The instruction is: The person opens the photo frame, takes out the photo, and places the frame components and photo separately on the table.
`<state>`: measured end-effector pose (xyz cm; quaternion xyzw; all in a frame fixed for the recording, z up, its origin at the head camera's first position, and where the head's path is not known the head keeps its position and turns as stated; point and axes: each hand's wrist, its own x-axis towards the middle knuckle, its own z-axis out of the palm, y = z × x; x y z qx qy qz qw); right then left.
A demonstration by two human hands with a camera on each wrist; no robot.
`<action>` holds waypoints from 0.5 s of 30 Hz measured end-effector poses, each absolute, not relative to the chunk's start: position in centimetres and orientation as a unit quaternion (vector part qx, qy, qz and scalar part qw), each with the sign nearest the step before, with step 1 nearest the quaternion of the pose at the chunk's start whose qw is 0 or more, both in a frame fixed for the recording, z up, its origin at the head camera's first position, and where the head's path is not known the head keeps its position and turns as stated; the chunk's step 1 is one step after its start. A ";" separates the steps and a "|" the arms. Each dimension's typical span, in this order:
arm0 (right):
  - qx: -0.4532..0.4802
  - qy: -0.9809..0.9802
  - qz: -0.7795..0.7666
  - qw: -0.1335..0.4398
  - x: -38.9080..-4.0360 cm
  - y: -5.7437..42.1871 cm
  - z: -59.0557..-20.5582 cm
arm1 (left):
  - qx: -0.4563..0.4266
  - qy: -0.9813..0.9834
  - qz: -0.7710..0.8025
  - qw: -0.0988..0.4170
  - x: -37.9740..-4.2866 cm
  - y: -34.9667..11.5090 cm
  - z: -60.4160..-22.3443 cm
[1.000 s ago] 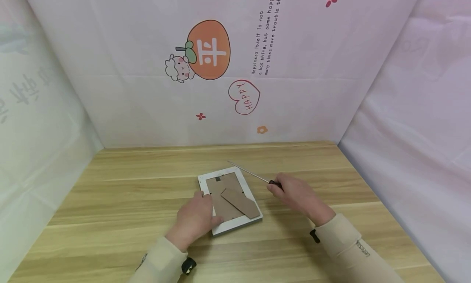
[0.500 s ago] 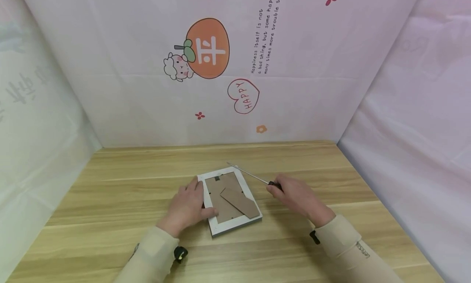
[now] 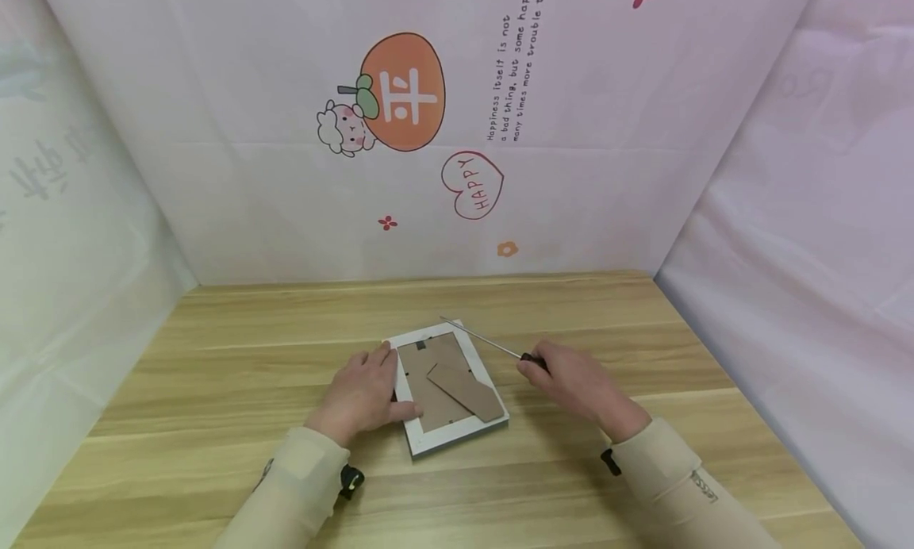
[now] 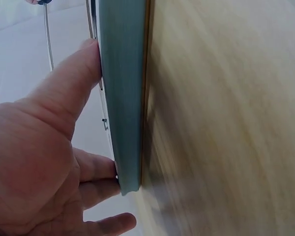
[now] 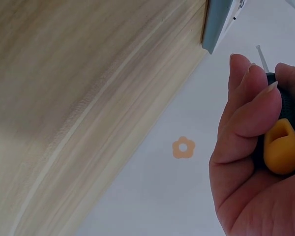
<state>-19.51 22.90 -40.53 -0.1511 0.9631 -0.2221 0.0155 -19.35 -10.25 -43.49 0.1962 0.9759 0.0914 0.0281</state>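
A white picture frame [image 3: 424, 438] lies face down on the wooden table, its brown backing board [image 3: 424, 394] and fold-out stand [image 3: 467, 393] uppermost. Small dark tabs sit round the board's edge. My left hand [image 3: 360, 394] rests on the frame's left side, thumb on the back and fingers by the far left corner; the left wrist view shows the fingers fairly straight against the frame [image 4: 123, 98]. My right hand [image 3: 574, 381] grips a screwdriver [image 3: 493, 343] by its dark handle, whose yellow end [image 5: 283, 155] shows in the right wrist view. Its thin shaft reaches over the frame's far right corner.
The wooden table [image 3: 214, 390] runs back to a white printed cloth [image 3: 571, 200]. More white cloth hangs on the left [image 3: 78, 216] and right [image 3: 821, 239].
My left hand has shifted left and away along the frame's left side, its fingers spreading toward the far corner. The right hand and screwdriver stay nearly still.
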 end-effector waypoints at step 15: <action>-0.152 0.962 -0.228 0.018 -19.4 23.1 -40.9 | 0.128 0.989 0.062 0.043 -18.3 -9.1 -43.4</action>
